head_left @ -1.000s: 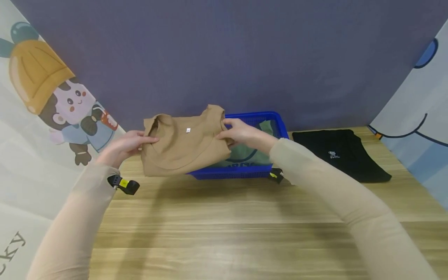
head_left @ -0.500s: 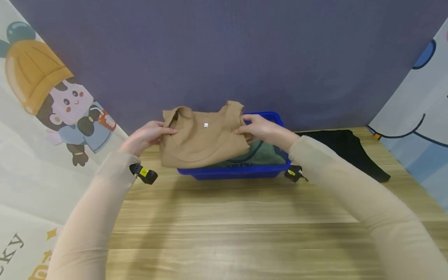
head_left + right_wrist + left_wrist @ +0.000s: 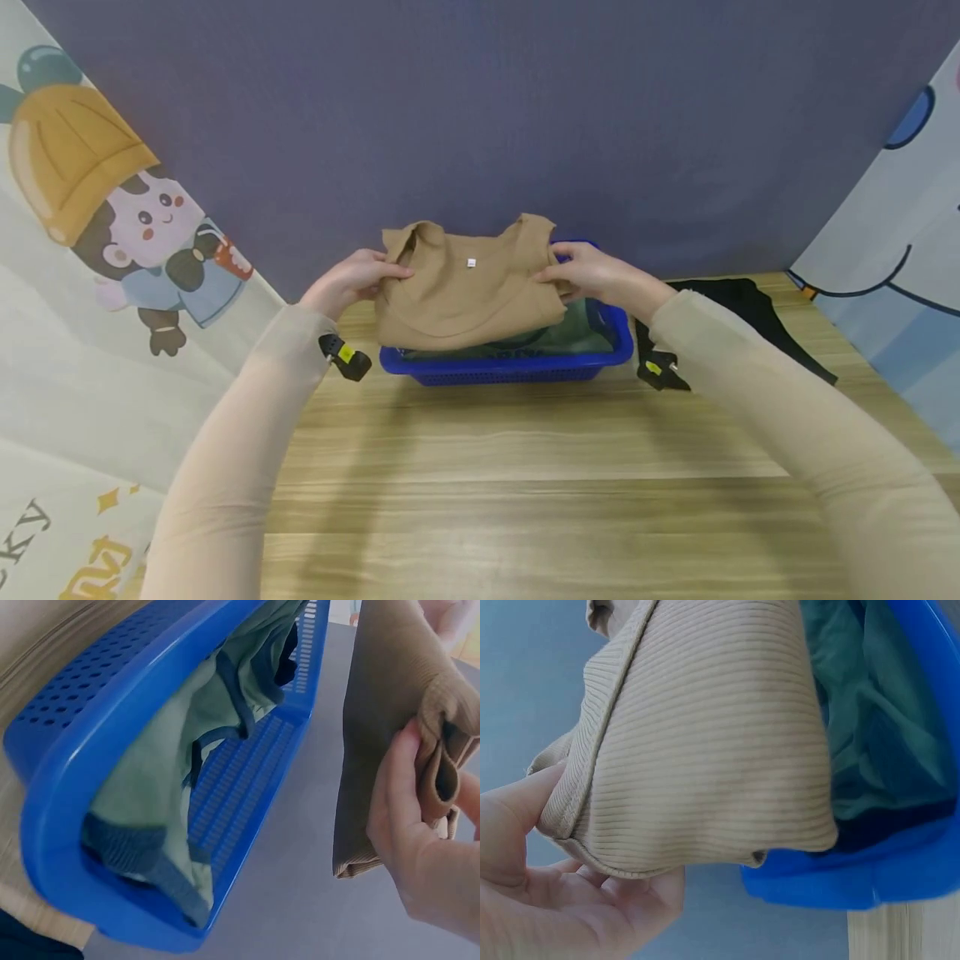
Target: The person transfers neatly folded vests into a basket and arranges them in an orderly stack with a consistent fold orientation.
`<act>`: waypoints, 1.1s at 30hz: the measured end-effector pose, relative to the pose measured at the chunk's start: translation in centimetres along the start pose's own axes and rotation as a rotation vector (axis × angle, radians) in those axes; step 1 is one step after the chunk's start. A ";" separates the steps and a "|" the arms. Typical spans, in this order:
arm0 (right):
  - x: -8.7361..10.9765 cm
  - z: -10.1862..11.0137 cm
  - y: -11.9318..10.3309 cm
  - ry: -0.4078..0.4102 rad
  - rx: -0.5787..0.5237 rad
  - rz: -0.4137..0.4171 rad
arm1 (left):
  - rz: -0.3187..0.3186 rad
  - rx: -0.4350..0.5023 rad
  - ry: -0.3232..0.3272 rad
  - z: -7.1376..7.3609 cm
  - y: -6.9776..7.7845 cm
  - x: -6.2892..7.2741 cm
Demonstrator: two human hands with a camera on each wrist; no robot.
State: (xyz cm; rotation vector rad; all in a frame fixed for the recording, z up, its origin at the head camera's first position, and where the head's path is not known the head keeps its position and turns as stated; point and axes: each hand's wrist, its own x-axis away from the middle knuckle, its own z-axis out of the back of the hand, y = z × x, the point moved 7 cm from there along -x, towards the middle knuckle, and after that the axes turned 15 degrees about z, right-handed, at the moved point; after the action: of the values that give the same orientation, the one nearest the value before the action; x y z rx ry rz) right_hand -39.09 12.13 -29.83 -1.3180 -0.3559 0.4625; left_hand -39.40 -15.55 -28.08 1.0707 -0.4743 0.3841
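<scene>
A folded tan ribbed top [image 3: 472,292] with a small white label hangs between my two hands, over the blue plastic basket [image 3: 517,367]. My left hand [image 3: 356,279] pinches its left edge, thumb in front and fingers behind. On the opposite edge my right hand [image 3: 588,271] pinches the cloth; the right wrist view shows the folded layers [image 3: 442,772] between thumb and fingers. Inside the basket lies a green garment [image 3: 157,757] with dark blue trim, partly covered by the top in the head view.
A black folded garment [image 3: 750,317] lies on the wooden table [image 3: 525,467] right of the basket, partly behind my right sleeve. A grey-blue panel [image 3: 480,117] stands directly behind the basket. Printed cloth [image 3: 82,350] borders the left side.
Both hands have carried the tan top to the right and slightly away from me, from the basket's left side to over it. The basket and the black garment have stayed in place.
</scene>
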 end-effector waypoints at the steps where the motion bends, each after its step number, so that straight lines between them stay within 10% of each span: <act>1: 0.0 0.2 0.2 0.001 0.001 -0.004 | 0.006 -0.003 0.003 -0.2 0.1 -0.1; 33: 2.1 1.3 5.4 0.045 -0.017 -0.126 | 0.066 -0.162 0.063 -5.1 -0.4 -2.7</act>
State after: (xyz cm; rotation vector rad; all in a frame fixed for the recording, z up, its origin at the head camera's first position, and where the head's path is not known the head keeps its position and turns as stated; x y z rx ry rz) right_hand -38.62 15.23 -34.83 -1.3117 -0.4037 0.3243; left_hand -40.54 -11.31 -31.87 0.8853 -0.4776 0.4292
